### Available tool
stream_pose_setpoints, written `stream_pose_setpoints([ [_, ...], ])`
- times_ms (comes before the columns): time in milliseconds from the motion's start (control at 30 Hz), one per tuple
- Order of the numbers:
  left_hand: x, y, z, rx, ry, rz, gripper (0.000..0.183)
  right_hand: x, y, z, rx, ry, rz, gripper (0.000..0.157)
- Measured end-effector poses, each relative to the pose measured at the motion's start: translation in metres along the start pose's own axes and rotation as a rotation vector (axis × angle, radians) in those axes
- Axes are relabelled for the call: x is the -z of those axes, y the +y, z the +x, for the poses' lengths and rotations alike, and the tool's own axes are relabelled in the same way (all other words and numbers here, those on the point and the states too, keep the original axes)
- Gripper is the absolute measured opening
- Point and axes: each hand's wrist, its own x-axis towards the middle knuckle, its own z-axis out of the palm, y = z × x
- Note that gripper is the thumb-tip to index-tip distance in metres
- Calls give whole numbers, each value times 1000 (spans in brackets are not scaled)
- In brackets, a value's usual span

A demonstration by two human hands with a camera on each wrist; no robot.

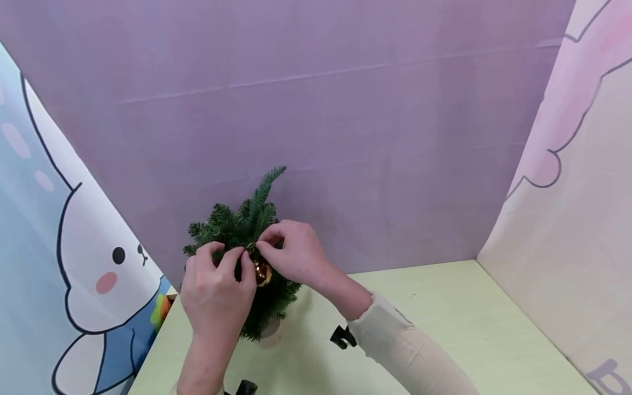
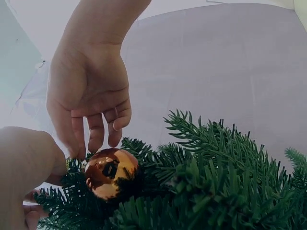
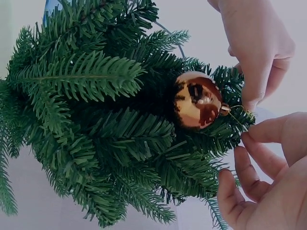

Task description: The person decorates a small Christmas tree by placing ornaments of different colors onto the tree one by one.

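A shiny copper-gold bauble hangs against the green needles of a small artificial Christmas tree. A thin gold string loop runs from its cap toward the fingertips of both hands. My right hand pinches the string between thumb and index finger, its other fingers loosely bent. Thumb and index finger of my left hand pinch the string's other side, close against a branch tip; their exact contact is partly hidden. In the left wrist view the bauble sits just below the right hand.
The tree's pale base stands on a light green tabletop. A purple backdrop rises close behind it. Cartoon-printed panels flank the left and right sides. Black wrist mounts show near the sleeves.
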Motion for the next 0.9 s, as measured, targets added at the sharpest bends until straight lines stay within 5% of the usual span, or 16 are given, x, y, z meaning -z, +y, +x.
stream_pose_setpoints([
  [467,-7,-3,-7,-40,2,-64,27,-8,14,-10,151,63,-109,11],
  [900,-8,1,-8,-25,-23,-96,30,-5,21,-18,179,87,-108,9],
])
